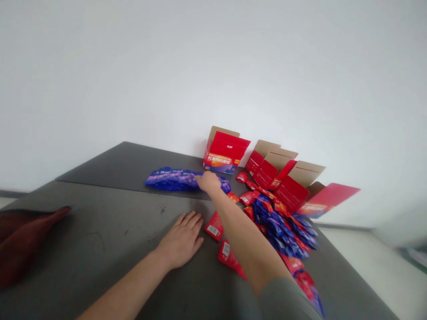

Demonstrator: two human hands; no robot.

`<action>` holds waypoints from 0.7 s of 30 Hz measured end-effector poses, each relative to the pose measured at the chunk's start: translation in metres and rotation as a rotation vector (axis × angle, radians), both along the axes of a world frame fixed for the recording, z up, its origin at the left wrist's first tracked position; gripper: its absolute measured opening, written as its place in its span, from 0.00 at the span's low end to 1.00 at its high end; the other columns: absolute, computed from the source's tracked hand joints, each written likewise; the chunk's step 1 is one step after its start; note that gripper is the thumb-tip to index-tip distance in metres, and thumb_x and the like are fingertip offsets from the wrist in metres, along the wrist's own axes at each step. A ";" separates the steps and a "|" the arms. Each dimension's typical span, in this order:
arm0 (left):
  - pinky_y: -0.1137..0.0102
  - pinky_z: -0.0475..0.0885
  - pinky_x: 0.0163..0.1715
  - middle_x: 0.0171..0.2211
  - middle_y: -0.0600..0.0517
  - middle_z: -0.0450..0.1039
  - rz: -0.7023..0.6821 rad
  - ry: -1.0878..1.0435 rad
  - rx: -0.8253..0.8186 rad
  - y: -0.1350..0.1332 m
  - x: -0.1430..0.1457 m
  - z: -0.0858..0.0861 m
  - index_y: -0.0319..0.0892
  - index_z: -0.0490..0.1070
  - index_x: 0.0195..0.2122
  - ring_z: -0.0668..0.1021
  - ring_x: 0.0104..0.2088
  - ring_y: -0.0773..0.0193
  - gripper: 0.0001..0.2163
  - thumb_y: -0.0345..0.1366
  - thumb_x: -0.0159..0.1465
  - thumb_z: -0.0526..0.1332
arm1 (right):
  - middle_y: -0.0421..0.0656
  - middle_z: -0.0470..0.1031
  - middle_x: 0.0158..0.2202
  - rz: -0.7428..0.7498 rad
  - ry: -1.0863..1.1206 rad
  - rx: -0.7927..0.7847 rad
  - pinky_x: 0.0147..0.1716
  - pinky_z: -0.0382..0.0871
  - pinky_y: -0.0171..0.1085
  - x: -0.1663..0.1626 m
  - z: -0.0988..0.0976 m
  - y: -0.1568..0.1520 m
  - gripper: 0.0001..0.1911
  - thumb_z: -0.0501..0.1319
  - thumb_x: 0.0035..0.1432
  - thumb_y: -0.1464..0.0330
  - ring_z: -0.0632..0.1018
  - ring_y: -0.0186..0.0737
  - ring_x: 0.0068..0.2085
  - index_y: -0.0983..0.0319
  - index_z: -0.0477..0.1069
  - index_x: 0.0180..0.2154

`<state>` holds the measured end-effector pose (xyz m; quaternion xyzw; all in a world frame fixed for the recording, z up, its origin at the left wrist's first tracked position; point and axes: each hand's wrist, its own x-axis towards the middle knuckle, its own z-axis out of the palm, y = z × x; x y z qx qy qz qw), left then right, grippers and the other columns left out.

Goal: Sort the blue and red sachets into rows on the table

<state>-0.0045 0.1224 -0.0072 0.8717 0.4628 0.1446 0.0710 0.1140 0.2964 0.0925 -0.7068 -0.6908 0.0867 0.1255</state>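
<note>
My left hand [185, 238] lies flat on the grey table, fingers stretched and holding nothing. Close to its fingertips is a red pouch [215, 226] with a barcode label; a second red pouch [230, 258] lies nearer to me, partly under my right forearm. My right hand [210, 182] reaches forward to the right end of a row of overlapping blue pouches [176, 180]. Its fingers are curled over the blue pouch [225, 184] at that end, and the fingertips are partly hidden.
An open red carton [223, 153] stands at the back by the wall. Several more open cartons [290, 186] line the right side. Before them is a heap of blue and red pouches [280, 226]. Dark red cloth-like material [30, 240] is at the left.
</note>
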 end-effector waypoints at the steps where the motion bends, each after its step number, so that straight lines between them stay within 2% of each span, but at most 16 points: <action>1: 0.49 0.52 0.72 0.72 0.42 0.59 0.000 0.002 0.001 0.001 0.000 -0.001 0.40 0.62 0.69 0.59 0.73 0.48 0.28 0.47 0.72 0.52 | 0.62 0.78 0.53 -0.002 -0.017 0.023 0.52 0.73 0.47 0.014 0.003 -0.003 0.28 0.57 0.67 0.52 0.80 0.58 0.54 0.69 0.78 0.52; 4: 0.50 0.51 0.72 0.72 0.43 0.59 0.001 0.000 0.006 0.002 0.000 -0.003 0.42 0.62 0.69 0.60 0.73 0.49 0.28 0.48 0.72 0.51 | 0.60 0.79 0.52 -0.070 -0.100 0.058 0.51 0.73 0.46 0.080 0.015 -0.009 0.26 0.56 0.68 0.53 0.80 0.57 0.54 0.66 0.79 0.52; 8: 0.48 0.52 0.71 0.71 0.42 0.60 -0.013 -0.011 0.012 0.004 -0.001 -0.009 0.40 0.64 0.68 0.61 0.72 0.47 0.28 0.47 0.71 0.51 | 0.59 0.79 0.52 -0.257 -0.231 0.062 0.47 0.73 0.42 0.210 0.034 -0.022 0.24 0.54 0.69 0.58 0.80 0.55 0.53 0.65 0.79 0.53; 10: 0.47 0.53 0.71 0.71 0.42 0.60 -0.014 -0.003 0.034 0.007 -0.001 -0.014 0.40 0.64 0.68 0.61 0.72 0.47 0.28 0.47 0.71 0.51 | 0.60 0.79 0.51 -0.303 -0.353 0.015 0.46 0.72 0.40 0.272 0.039 -0.038 0.23 0.52 0.70 0.61 0.80 0.55 0.52 0.67 0.79 0.54; 12: 0.48 0.53 0.71 0.71 0.44 0.61 -0.014 0.013 0.072 0.011 -0.002 -0.021 0.41 0.64 0.69 0.62 0.72 0.48 0.28 0.48 0.71 0.51 | 0.61 0.80 0.51 -0.292 -0.472 -0.069 0.46 0.71 0.39 0.318 0.040 -0.058 0.22 0.52 0.69 0.66 0.80 0.54 0.52 0.68 0.80 0.52; 14: 0.48 0.54 0.70 0.71 0.45 0.61 -0.018 0.027 0.101 0.014 -0.003 -0.028 0.42 0.65 0.68 0.62 0.72 0.48 0.28 0.48 0.71 0.51 | 0.59 0.81 0.50 -0.258 -0.527 -0.143 0.46 0.71 0.37 0.345 0.037 -0.074 0.19 0.55 0.68 0.69 0.80 0.52 0.52 0.67 0.82 0.49; 16: 0.48 0.55 0.70 0.71 0.45 0.62 -0.022 0.033 0.114 0.017 -0.004 -0.032 0.42 0.65 0.68 0.62 0.71 0.47 0.28 0.50 0.71 0.50 | 0.55 0.82 0.49 -0.236 -0.525 -0.171 0.45 0.70 0.35 0.357 0.031 -0.084 0.17 0.56 0.67 0.69 0.81 0.50 0.51 0.65 0.83 0.47; 21: 0.49 0.56 0.70 0.70 0.45 0.63 -0.019 0.036 0.127 0.017 -0.006 -0.031 0.42 0.65 0.68 0.63 0.71 0.47 0.29 0.52 0.71 0.51 | 0.58 0.81 0.49 -0.181 -0.512 -0.154 0.46 0.70 0.36 0.347 0.023 -0.079 0.18 0.56 0.68 0.67 0.81 0.51 0.50 0.67 0.82 0.48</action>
